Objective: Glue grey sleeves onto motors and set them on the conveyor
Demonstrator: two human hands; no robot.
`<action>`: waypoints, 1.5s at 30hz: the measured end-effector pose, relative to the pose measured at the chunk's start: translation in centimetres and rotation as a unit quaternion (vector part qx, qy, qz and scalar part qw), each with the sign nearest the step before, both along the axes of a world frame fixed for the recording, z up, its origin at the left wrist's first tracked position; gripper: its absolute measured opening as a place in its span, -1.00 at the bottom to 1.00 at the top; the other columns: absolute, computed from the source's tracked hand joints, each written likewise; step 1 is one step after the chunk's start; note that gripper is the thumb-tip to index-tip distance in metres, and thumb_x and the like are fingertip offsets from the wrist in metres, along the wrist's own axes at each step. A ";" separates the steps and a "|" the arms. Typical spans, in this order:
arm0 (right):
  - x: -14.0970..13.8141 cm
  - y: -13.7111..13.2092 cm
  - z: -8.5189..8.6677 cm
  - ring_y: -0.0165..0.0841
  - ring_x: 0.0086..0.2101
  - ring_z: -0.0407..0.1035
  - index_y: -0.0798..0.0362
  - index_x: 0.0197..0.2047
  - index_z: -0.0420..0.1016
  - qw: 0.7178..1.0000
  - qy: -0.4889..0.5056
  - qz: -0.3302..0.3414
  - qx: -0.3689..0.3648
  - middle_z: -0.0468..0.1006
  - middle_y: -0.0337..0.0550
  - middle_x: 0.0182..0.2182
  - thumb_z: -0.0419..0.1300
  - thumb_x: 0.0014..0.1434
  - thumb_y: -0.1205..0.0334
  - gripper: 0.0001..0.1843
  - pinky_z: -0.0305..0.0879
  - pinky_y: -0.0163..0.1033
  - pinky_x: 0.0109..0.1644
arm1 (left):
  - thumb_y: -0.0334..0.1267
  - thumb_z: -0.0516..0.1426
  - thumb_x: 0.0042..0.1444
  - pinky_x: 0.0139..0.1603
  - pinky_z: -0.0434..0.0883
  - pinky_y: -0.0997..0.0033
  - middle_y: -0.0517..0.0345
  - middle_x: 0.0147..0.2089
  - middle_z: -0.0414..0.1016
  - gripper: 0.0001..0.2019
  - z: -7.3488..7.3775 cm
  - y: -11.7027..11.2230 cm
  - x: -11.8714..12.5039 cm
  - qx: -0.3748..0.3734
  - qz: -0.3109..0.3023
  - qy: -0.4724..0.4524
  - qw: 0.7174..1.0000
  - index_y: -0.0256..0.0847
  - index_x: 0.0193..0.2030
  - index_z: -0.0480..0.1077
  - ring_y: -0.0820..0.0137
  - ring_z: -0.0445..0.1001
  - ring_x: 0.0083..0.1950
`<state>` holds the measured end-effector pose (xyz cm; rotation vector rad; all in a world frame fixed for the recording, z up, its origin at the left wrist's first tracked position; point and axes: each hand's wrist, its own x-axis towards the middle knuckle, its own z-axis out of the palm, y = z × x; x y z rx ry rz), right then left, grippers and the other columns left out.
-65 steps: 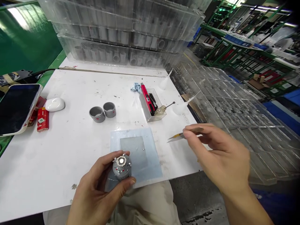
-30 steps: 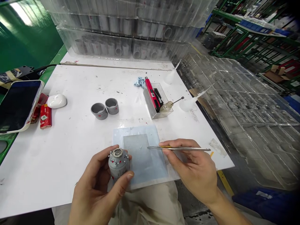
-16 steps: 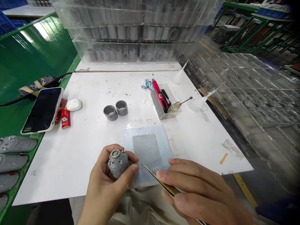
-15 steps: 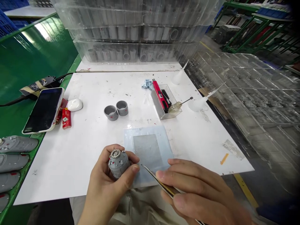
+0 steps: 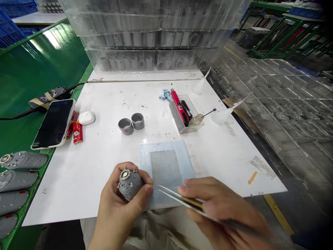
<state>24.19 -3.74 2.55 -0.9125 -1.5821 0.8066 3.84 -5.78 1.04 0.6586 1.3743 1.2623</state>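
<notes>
My left hand [image 5: 118, 208] is wrapped round a small grey cylinder [image 5: 128, 183] with a metal ring and small fittings on its top end, held just above the near edge of the white table [image 5: 104, 104]. My right hand [image 5: 223, 211] pinches a pair of metal tweezers [image 5: 173, 195]. Their two tips are slightly apart and point left, close to the cylinder and my left thumb. Both hands hover over a pale blue mat [image 5: 166, 170] with a grey rectangle in its middle. The right hand is partly blurred.
Two grey rings [image 5: 131, 124] stand mid-table. A clear box [image 5: 185, 116] holds a red pen-like tool. Squeeze bottles [image 5: 221, 114], a phone [image 5: 54, 123], a white case [image 5: 86, 117] and a red lighter [image 5: 77, 132] lie around. Clear trays [image 5: 156, 34] are stacked behind and right. Grey cylinders [image 5: 18, 173] lie left.
My right hand carried the tweezers from the right across the mat to the grey cylinder. The tweezer tips now lie flatter and closer to my left thumb. The view shifted slightly.
</notes>
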 end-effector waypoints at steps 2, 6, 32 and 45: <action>-0.3 -0.5 -0.9 -0.33 -0.18 0.72 -0.17 -0.02 0.57 0.998 0.052 -0.001 -0.025 0.80 -0.26 -0.16 0.40 0.31 0.44 -0.69 0.71 -0.32 -0.07 | -0.21 0.47 0.09 -0.33 0.41 0.56 0.25 -0.32 0.62 -0.59 -0.2 0.0 -0.2 0.000 -0.002 -0.024 1.000 -0.10 -0.07 0.36 0.47 0.46 -0.35; -1.2 -1.3 -2.3 -0.44 -0.09 0.69 -0.14 0.01 0.51 0.989 0.127 -0.020 -0.078 0.78 -0.26 -0.13 0.32 0.45 0.36 -0.81 0.64 -0.43 0.02 | -0.20 0.49 0.08 -0.32 0.44 0.56 0.26 -0.32 0.63 -0.56 -0.3 -0.1 -0.4 -0.004 -0.005 -0.043 0.999 -0.09 -0.06 0.35 0.47 0.49 -0.36; -1.8 -1.2 -2.9 -0.36 -0.09 0.68 -0.10 0.04 0.52 0.990 0.131 0.001 -0.060 0.77 -0.19 -0.13 0.30 0.42 0.46 -0.74 0.65 -0.34 0.01 | -0.18 0.51 0.04 -0.37 0.40 0.60 0.30 -0.35 0.64 -0.56 0.2 -0.1 0.2 -0.011 0.008 -0.039 0.999 -0.08 -0.10 0.37 0.53 0.47 -0.41; -1.9 -1.3 -2.9 -0.38 -0.09 0.68 -0.10 0.03 0.50 0.990 0.126 0.001 -0.058 0.77 -0.20 -0.12 0.28 0.43 0.47 -0.74 0.64 -0.35 0.02 | -0.17 0.50 0.03 -0.38 0.40 0.58 0.30 -0.36 0.64 -0.57 0.3 -0.1 0.2 -0.015 0.007 -0.012 1.000 -0.07 -0.11 0.37 0.50 0.46 -0.41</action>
